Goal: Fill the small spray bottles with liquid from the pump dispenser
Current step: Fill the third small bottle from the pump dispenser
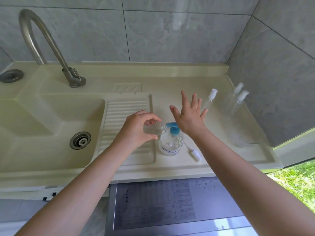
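A small clear spray bottle [155, 128] is held on its side in the left hand [136, 129], thumb and fingers curled round its body, so that its open neck is brought against the blue pump nozzle [171, 124] of the pump dispenser [171, 142]; this tilt is judged to let the liquid run straight in. The right hand [189, 116] is spread flat, fingers straight and apart, nothing gripped, with the heel of the palm set over the pump head at about 3 o'clock from the bottle, apparently so that the head can be pressed down. The dispenser stands upright on the cream countertop [213, 160], just beside the ribbed washboard [126, 116]. A white spray cap with its dip tube [194, 153] is laid at 5 o'clock from the dispenser, probably taken off the held bottle and kept within reach. One capped spray bottle [210, 99] stands at 1 o'clock, and two more spray bottles [238, 97] are kept in a clear container [245, 138] at 2 o'clock, out of the working space. The sink basin [51, 130] with its faucet [51, 46] lies at 9 o'clock
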A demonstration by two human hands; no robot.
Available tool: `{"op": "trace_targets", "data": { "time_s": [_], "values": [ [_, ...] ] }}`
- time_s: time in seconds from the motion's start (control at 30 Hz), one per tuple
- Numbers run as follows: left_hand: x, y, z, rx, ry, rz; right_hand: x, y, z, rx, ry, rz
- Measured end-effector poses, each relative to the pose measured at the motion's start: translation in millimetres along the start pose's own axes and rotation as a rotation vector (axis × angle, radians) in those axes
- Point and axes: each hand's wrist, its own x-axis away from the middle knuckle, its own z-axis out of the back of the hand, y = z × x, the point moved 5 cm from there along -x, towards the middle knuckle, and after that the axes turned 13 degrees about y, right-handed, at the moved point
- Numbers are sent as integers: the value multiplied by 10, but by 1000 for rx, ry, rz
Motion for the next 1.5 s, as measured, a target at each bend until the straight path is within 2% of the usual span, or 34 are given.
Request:
{"op": "trace_targets", "data": {
  "time_s": [0.23,0.4,0.53,0.7,0.83,1.07,1.27,1.5],
  "values": [
    [1,-14,-13,5,1,0,66,35,-136,91,-11,15],
    [21,-27,6,8,7,9,-19,12,-28,-9,-35,-25],
    [14,-26,-6,10,-4,12,21,14,-78,96,-6,51],
    [12,-29,-3,3,3,16,54,76,-148,135,-1,60],
    [33,-36,11,12,7,26,-53,48,-48,41,-59,-13],
    [27,-52,20,17,20,18,36,49,-186,111,-40,60],
    [47,-60,23,17,18,19,-34,43,-120,-16,-113,-50],
    [20,-58,27,25,25,16,46,26,-215,75,-65,47]
  ]
}}
